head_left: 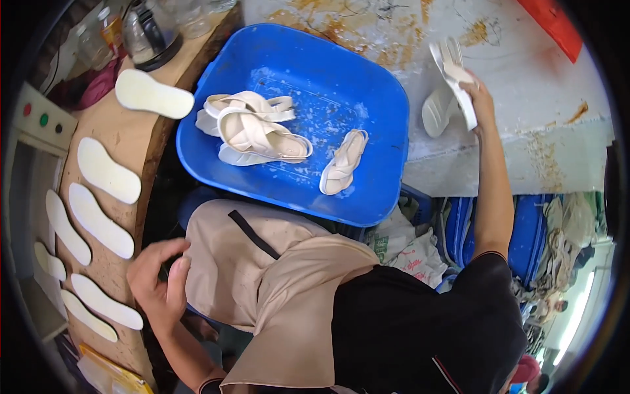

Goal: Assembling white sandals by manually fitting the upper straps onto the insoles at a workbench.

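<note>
At the upper right, my right hand (479, 102) is closed round a cream sandal (461, 92) with a pale sole, tilted with its straps upward. Another sandal (436, 113) leans beside it on the white worktop, its sole partly facing me. My left hand (159, 281) hovers between my apron and the wooden bench, thumb and fingers apart and nothing in them. Nearest to that hand are white insoles (108, 302) laid on the bench. In the blue tub (308, 200) in front of me, cream cross-strap sandals (259, 131) are heaped at the left, and a single sandal (344, 163) lies at the right.
A kettle (149, 36) and bottles stand at the bench's far end. The stained white worktop (518, 79) extends behind the tub, with a red sheet (556, 26) at its far right. Blue crates (518, 230) and a printed white bag (417, 256) sit low at the right.
</note>
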Tool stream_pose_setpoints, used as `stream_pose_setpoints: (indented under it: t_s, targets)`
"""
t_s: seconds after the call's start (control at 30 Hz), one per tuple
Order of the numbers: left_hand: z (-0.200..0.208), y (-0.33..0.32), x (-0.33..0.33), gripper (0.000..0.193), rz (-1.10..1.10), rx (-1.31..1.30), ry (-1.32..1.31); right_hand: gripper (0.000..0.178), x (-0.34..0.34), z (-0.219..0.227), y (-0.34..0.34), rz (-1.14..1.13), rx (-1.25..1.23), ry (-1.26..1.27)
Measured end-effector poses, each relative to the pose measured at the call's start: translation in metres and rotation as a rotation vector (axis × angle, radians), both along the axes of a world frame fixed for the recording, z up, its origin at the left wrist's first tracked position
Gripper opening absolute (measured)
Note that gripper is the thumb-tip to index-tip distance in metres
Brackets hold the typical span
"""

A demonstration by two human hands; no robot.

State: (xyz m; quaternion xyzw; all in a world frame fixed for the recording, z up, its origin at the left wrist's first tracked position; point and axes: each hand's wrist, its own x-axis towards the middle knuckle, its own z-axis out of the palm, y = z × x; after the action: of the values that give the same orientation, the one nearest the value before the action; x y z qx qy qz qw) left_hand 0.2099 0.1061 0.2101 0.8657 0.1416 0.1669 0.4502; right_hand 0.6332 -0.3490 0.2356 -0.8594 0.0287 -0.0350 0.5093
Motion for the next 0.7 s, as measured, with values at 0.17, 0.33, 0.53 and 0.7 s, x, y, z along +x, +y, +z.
stream_pose_setpoints:
  t_s: [0.17,0.33,0.53,0.7]
  targets:
    - [0.002,-0.041,0.119,0.083,-0.218,0.235,-0.202,0.055,-0.047,0.058,0.040,0.331,0.286,-0.098]
    - [0.007,-0.103,0.193,0.097,-0.185,0.203,-0.254,0.064,-0.093,0.064,0.103,0.843,0.665,0.037]
    - [0.020,-0.081,0.141,0.059,-0.192,0.173,0.362,0.075,-0.065,0.054,0.105,0.956,0.637,0.216]
    - [-0.012,-0.052,0.023,0.062,-0.198,0.201,0.555,0.066,-0.013,-0.012,0.069,0.731,0.424,0.321]
